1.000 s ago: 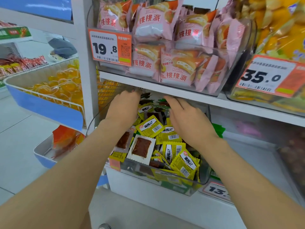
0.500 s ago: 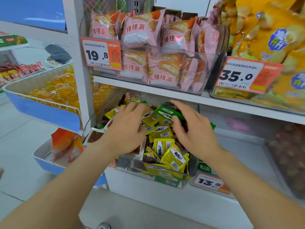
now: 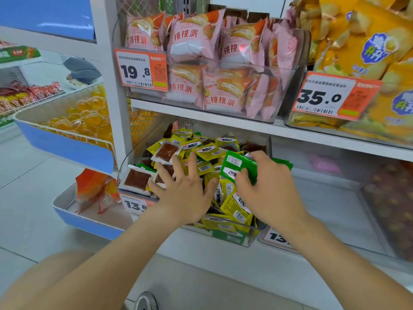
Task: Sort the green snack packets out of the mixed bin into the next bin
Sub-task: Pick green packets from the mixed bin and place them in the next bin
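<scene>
The clear mixed bin (image 3: 237,237) on the lower shelf is heaped with yellow packets (image 3: 207,151), white-edged brown packets (image 3: 137,180) and some green ones. My right hand (image 3: 268,189) grips a small bunch of green snack packets (image 3: 237,166) just above the heap. My left hand (image 3: 185,186) lies flat, fingers spread, pressing on the packets at the bin's left side. To the right stands the neighbouring clear bin (image 3: 335,198); a green packet (image 3: 282,163) shows at its left edge behind my right hand.
The shelf above carries a bin of pink pastry packs (image 3: 214,70) and yellow chip bags (image 3: 366,54), with price tags 19.8 (image 3: 140,70) and 35.0 (image 3: 333,97). A blue-and-white wire basket of orange jellies (image 3: 67,130) juts out at left. A bin with dark snacks (image 3: 393,202) sits far right.
Both hands have drawn back from deep in the bin toward its front. My right hand has closed round green packets and lifted them off the heap; my left hand has spread flat.
</scene>
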`<state>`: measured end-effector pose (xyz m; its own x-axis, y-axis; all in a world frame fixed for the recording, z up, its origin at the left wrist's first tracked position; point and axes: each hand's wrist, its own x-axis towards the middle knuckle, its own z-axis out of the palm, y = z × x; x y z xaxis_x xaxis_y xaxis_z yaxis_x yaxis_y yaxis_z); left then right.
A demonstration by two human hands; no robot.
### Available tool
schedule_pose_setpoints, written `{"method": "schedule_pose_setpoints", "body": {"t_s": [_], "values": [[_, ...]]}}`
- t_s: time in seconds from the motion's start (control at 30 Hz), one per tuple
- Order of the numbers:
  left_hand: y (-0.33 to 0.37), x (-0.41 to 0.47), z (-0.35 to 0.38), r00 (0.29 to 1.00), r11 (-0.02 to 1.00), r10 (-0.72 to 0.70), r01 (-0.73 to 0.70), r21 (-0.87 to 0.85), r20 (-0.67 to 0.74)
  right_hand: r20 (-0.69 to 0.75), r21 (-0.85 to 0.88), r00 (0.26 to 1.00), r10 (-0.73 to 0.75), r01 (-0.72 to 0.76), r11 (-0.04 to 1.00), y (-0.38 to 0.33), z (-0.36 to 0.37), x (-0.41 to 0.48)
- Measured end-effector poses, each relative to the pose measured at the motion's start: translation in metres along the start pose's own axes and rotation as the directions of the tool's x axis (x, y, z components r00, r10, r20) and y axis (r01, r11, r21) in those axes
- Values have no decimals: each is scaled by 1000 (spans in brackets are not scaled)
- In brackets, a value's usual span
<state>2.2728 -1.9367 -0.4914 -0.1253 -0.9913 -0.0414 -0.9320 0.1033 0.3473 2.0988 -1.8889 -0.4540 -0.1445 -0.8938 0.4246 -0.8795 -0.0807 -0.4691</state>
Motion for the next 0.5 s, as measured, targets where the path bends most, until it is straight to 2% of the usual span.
{"method": "schedule_pose_setpoints", "body": {"t_s": [0.13, 0.3, 0.4, 0.47, 0.5], "values": [[-6, 14, 1, 993, 994, 104, -105, -32, -49, 66, 130, 998, -18, 9, 991, 0, 2, -1], [-2, 7, 7, 925, 976, 218, -198, 94, -311, 59, 321, 993, 106, -119, 940, 2, 1, 4], [8, 4, -6, 840, 925, 281, -365, -102, -464, 19, 424, 988, 155, -149, 893, 2, -1, 6], [18, 1, -17, 808, 792, 332, -519, -322, -487, 4, 473, 991, 131, -118, 873, 1, -4, 7], [23, -2, -23, 817, 699, 344, -552, -455, -463, 16, 511, 993, 121, -112, 852, 0, -6, 7]]}}
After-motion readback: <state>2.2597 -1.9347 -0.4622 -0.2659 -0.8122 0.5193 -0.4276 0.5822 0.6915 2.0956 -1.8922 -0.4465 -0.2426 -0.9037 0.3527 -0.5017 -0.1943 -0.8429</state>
